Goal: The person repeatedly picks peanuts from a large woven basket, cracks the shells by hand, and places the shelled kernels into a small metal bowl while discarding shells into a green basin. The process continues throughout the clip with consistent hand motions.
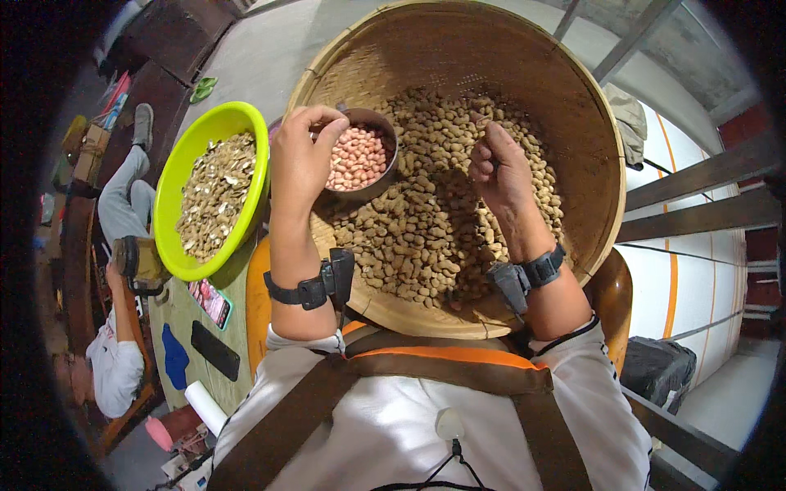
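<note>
My left hand [301, 155] is above the left rim of a dark round bowl [395, 155] of shelled pink peanuts [358, 159]. Its thumb and forefinger are bent together; whatever they hold is too small to make out. Over a heap of unshelled peanuts [409, 245], my right hand [502, 164] has its fingers curled and the thumb pressed toward the forefinger. What lies in that grip is mostly hidden. A large woven bamboo basket [565, 106] bears both the heap and the bowl. Left of my left hand stands a lime-green basin [164, 192] filled with broken peanut shells [217, 196].
A phone with a lit screen [211, 303], a dark phone [215, 350] and a blue cloth-like item [174, 358] lie on the table at lower left. Another person [119, 360] sits at far left. Wooden rails [704, 217] stand at right, near a black bag [659, 368].
</note>
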The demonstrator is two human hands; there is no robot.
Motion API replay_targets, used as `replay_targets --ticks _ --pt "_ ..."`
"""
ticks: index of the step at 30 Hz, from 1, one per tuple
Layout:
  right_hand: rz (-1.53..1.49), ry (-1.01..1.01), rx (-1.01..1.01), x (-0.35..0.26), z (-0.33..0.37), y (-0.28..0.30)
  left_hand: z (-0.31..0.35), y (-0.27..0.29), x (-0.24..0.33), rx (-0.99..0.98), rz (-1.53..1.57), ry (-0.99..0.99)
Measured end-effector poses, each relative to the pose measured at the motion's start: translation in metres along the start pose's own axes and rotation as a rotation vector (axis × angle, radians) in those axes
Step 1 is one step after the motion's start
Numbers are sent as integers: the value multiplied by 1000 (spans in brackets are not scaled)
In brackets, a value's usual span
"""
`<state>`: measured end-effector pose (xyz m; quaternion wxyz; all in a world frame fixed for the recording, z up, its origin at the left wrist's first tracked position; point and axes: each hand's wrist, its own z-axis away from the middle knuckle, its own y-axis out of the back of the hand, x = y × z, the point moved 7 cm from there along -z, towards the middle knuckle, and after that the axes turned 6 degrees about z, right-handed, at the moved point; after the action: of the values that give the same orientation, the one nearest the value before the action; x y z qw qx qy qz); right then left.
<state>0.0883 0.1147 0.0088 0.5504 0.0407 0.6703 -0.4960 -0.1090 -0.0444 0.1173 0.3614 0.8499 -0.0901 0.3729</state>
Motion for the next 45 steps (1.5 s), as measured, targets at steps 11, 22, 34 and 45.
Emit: replay_targets --ticks 11,22,34,45 --pt "87 -13 32 6 1 -2 14 88 -39 215 -315 181" --pt "260 95 31 1 1 -8 28 -16 -3 -30 938 245" --pt "1493 825 18 -39 31 -49 55 -153 7 -321 1677 886" --pt "1468 937 -83 -40 36 -58 57 -144 2 -386 1704 831"
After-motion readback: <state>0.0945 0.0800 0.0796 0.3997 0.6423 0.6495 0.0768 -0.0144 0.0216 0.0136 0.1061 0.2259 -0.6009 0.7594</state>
